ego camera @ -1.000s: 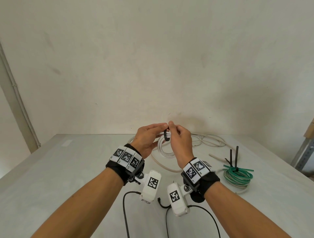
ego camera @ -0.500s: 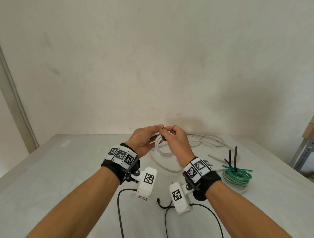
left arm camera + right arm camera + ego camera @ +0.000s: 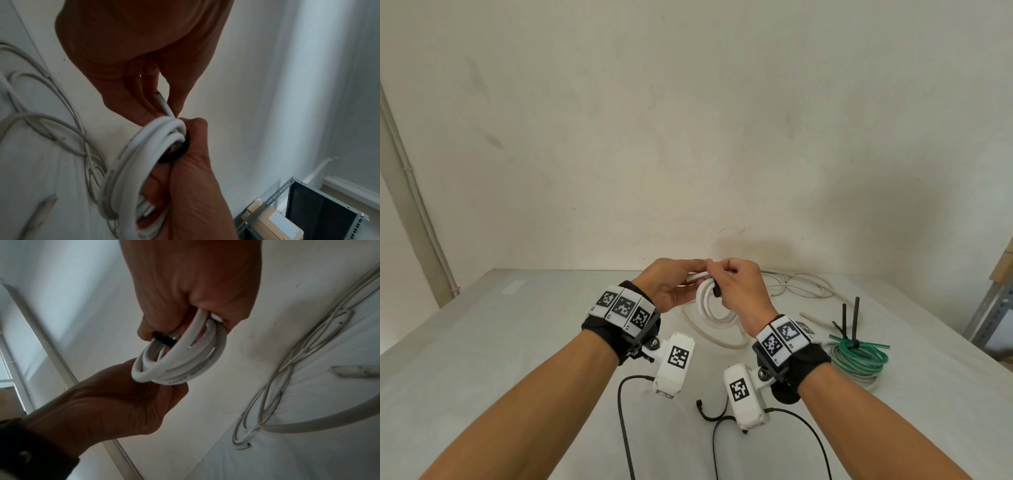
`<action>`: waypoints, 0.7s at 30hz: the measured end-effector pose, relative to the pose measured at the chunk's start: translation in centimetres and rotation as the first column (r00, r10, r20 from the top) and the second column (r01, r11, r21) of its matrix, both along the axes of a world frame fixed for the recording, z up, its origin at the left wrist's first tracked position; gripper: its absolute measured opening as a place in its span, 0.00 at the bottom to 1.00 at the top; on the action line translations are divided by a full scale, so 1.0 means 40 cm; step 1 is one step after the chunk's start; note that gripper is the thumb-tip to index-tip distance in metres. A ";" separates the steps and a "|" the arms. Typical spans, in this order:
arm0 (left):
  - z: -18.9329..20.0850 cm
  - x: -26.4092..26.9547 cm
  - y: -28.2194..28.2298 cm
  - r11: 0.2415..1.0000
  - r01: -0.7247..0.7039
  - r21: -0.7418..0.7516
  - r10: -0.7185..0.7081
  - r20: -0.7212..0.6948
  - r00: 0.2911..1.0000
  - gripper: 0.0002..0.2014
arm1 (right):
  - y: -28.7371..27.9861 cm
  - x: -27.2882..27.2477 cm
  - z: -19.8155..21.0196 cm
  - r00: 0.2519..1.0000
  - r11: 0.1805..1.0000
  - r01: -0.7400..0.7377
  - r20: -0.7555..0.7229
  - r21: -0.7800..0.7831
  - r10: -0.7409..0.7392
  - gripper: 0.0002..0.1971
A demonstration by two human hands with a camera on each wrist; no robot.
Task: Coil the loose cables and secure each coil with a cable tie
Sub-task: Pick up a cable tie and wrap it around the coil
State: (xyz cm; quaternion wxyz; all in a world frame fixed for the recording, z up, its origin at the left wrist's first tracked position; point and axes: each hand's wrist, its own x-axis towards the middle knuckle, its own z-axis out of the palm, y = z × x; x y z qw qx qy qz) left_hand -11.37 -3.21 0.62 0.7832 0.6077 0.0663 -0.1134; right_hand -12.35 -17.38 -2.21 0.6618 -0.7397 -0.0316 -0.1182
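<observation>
Above the middle of the bench [image 3: 524, 342], toward its far edge, both hands hold a white cable coil [image 3: 709, 305] clear of the surface. The right hand [image 3: 743, 294] has its fingers curled through the loops and pinches a black cable tie [image 3: 164, 338] against the strands; in the right wrist view the tie sits as a dark band across the coil's upper side. The left hand [image 3: 671, 291] grips the coil from the opposite side — its fingertips [image 3: 170, 112] pinch a free white cable end [image 3: 164, 104] right where the loops bunch together.

The cable looks thick-jacketed and springy, light to lift but likely to fan open if the grip slackens, so the sensible hold is on the bunched strands just beside the tie, not on a single loop. The smooth jacket may slip; the tie itself is thin and stiff.

Both wrists are raised level, palms turned toward each other, knuckles nearly touching. Whether the tie's tail is already threaded through its head cannot be told.

Near the right edge lies a green cable coil [image 3: 859, 356], already tied, and loose thin white cables [image 3: 804, 287] sprawl along the far edge.
</observation>
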 end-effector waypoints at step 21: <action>-0.020 0.011 0.017 0.994 0.107 0.001 -0.107 -0.039 0.994 0.13 | -0.015 -0.021 -0.012 0.987 0.918 -0.001 0.147 -0.396 0.064 0.24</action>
